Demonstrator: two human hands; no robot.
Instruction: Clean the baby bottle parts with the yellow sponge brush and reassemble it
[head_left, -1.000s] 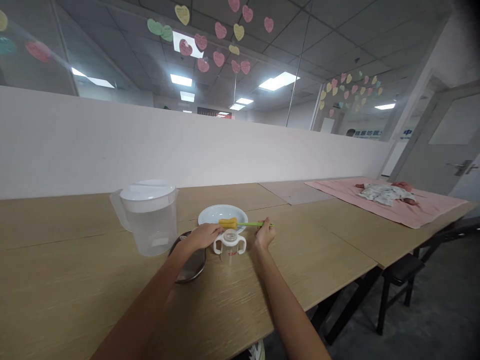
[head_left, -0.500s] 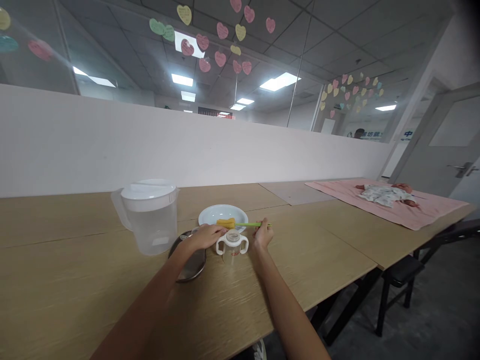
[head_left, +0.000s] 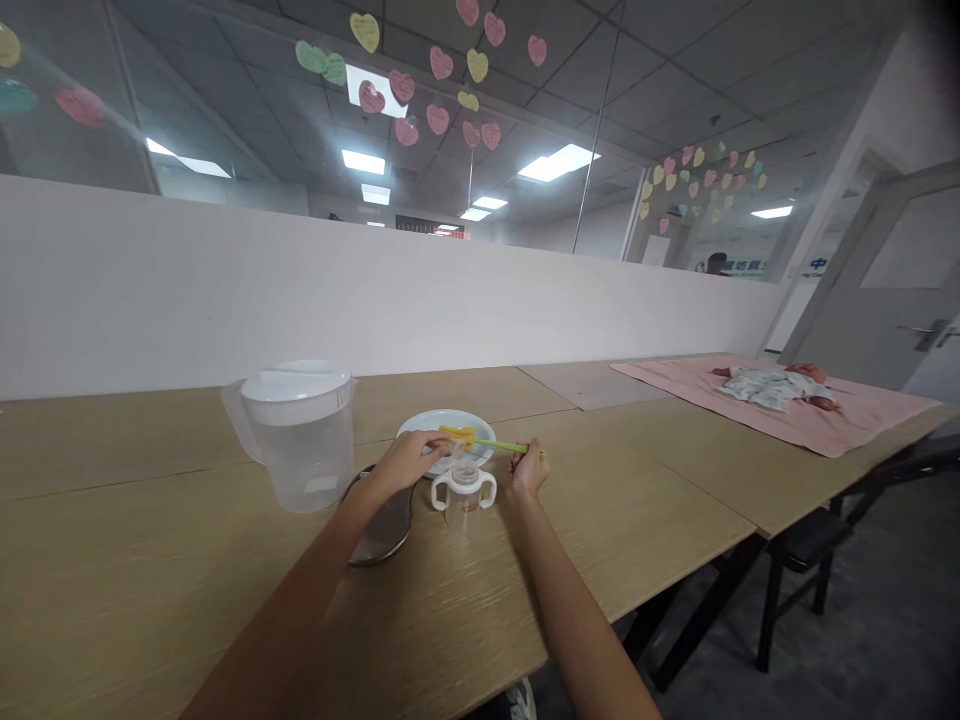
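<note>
A clear plastic baby bottle [head_left: 463,494] with two looped white handles stands upright on the pale wood-grain table [head_left: 187,560], just in front of a shallow white plate [head_left: 420,428] and beside a dull metal dish [head_left: 382,530]. The right hand [head_left: 529,470] is closed around the thin green stick of a bottle brush [head_left: 480,441], its yellow spongy head held level above the bottle's mouth. The left hand [head_left: 405,462], fingers curled, pinches that sponge tip; a frosted plastic jug [head_left: 300,432] stands well to the left.
</note>
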